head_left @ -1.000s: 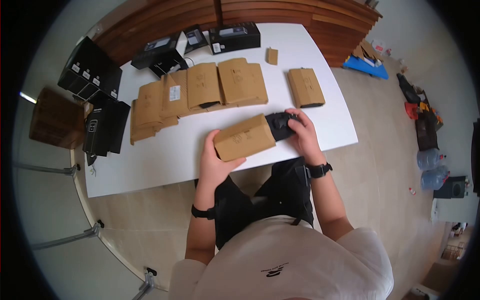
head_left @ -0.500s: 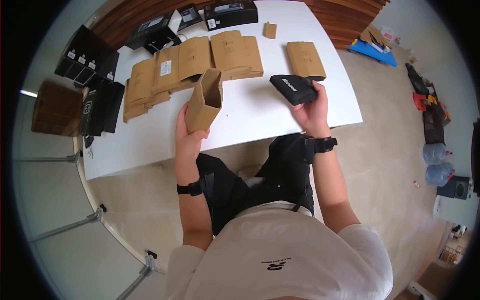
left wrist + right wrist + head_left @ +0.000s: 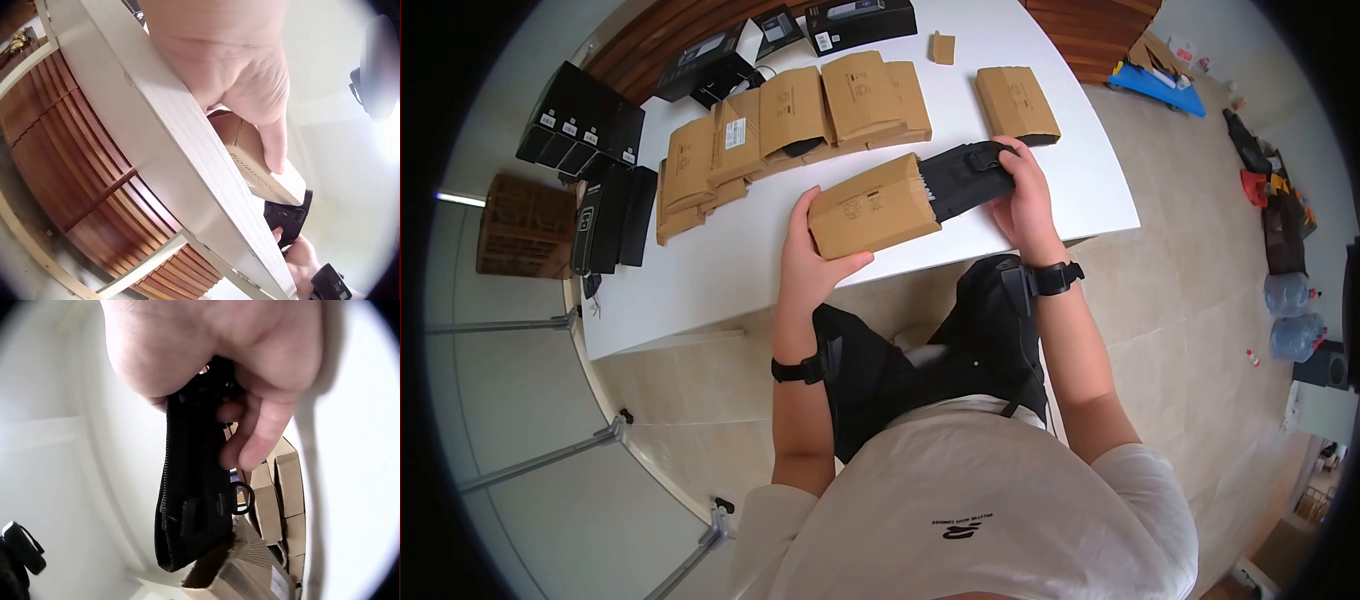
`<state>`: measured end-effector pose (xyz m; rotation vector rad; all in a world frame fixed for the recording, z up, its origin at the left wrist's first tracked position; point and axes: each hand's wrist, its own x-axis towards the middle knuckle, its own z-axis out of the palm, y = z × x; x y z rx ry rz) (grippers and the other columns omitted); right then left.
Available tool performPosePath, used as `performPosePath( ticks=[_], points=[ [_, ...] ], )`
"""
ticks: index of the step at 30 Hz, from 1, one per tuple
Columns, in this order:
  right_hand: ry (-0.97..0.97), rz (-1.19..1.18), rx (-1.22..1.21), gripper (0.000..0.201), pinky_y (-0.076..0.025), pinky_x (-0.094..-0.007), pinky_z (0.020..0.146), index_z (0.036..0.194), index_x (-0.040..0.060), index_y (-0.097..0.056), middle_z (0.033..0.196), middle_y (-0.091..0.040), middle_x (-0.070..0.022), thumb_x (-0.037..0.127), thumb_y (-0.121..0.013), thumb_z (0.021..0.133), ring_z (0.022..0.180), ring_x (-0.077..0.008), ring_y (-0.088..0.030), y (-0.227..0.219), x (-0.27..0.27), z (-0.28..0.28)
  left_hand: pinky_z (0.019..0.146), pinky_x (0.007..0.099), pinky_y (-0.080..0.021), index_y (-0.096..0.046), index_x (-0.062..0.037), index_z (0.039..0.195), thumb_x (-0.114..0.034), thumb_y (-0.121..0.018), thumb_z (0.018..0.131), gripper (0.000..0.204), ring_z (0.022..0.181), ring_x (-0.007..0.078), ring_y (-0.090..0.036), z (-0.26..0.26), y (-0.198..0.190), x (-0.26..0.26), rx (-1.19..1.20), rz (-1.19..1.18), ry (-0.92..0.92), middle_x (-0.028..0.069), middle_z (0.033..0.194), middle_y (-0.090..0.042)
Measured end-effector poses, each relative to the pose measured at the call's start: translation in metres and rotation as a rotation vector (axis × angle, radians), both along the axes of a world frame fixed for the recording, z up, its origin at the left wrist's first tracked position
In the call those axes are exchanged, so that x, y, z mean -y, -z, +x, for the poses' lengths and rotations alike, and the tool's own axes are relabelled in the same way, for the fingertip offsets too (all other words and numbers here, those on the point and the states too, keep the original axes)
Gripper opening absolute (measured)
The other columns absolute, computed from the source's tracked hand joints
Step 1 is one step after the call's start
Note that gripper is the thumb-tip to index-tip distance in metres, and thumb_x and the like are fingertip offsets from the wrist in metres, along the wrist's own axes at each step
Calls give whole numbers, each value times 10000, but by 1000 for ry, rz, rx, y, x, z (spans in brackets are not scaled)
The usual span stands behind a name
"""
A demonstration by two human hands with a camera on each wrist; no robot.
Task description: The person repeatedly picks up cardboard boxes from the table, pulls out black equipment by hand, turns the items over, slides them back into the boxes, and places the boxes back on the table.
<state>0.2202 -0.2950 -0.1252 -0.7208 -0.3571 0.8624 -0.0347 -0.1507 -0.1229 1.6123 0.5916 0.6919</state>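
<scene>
My left hand [image 3: 805, 255] grips a brown cardboard box [image 3: 875, 208] by its closed end, thumb along the near side. The right hand [image 3: 1028, 200] holds a black fabric pouch [image 3: 968, 178] by its far end; the pouch's other end is at the box's open end. In the right wrist view the pouch [image 3: 197, 481] hangs from the fingers, with a ring on its side, above the open box [image 3: 240, 578]. The left wrist view shows print on the box [image 3: 250, 165] and the pouch [image 3: 286, 219] beyond it.
Several brown boxes [image 3: 790, 105] lie in a row behind the held box. Another brown box [image 3: 1018, 103] is at the right, a small cardboard piece [image 3: 943, 48] farther back. Black boxes [image 3: 580, 118] stand at the left and back of the white table [image 3: 1090, 180].
Half a second ago box and pouch were apart, the box tilted up with its opening showing. Both hands have brought them together, and the pouch has turned, its buckle side now showing.
</scene>
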Motion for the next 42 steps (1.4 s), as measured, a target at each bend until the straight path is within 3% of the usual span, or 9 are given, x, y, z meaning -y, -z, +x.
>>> performPosePath(
  ticks=[5,7,8,13,17,23,33,38,42],
  points=[
    [-31,-59,168,296,-486,-295,921,1255,19,-498,1141,-608,-90,69,-559,970,1033,-146,-591,3,0,-7,956,353,-501,-351,-9,1423,-62,-880,635,951,1155,240,-570,2,10,0,-103,230,-49,160,1268,-553],
    [-51,-92,244,312,-477,-289,938,1268,23,-495,1157,-604,-89,73,-572,970,1049,-145,-584,3,1,-7,970,351,-497,-332,-13,1434,-4,-855,646,945,1174,237,-556,2,5,2,-87,179,-35,160,1282,-538],
    [-75,-49,183,309,-482,-308,945,1276,23,-491,1168,-605,-99,88,-556,981,1062,-161,-589,2,2,-7,983,349,-493,-314,-16,1445,54,-829,657,943,1193,235,-543,2,3,3,-70,127,-20,160,1296,-524],
    [-111,25,-21,299,-511,-407,941,1287,20,-478,1207,-606,-144,156,-476,1021,1106,-234,-606,-4,5,0,984,348,-492,-329,-12,1433,55,-829,654,928,1188,230,-547,1,-3,3,-30,48,-2,150,1298,-526],
    [-111,41,-43,298,-507,-400,945,1287,24,-476,1194,-605,-135,148,-489,1016,1097,-224,-604,-3,5,0,952,351,-508,-327,-16,1436,-26,-859,664,938,1157,229,-562,1,3,0,22,39,23,153,1274,-539],
    [-188,0,134,347,-517,-378,937,1322,31,-445,1185,-600,-124,170,-513,1012,1091,-223,-603,-1,6,-5,961,347,-502,-312,-12,1453,-24,-860,660,965,1166,230,-554,0,6,2,15,104,-11,149,1297,-517],
    [-230,74,-34,352,-506,-376,960,1309,-8,-458,1214,-604,-147,136,-527,996,1104,-225,-610,-2,7,0,965,350,-495,-307,-5,1464,-28,-862,660,978,1171,232,-553,0,3,3,49,29,-20,151,1312,-518],
    [-341,-91,317,371,-450,-319,1004,1312,28,-483,1233,-596,-82,212,-547,996,1122,-165,-580,-3,7,-9,972,345,-490,-335,-9,1458,-51,-873,655,968,1174,224,-559,-1,2,4,-37,96,71,134,1312,-537],
    [-333,-23,306,375,-460,-307,972,1312,20,-490,1216,-600,-66,216,-554,999,1109,-142,-575,-8,5,-13,973,350,-488,-345,-4,1450,-62,-874,657,955,1165,230,-564,1,7,2,27,98,17,144,1302,-541]
  ],
)
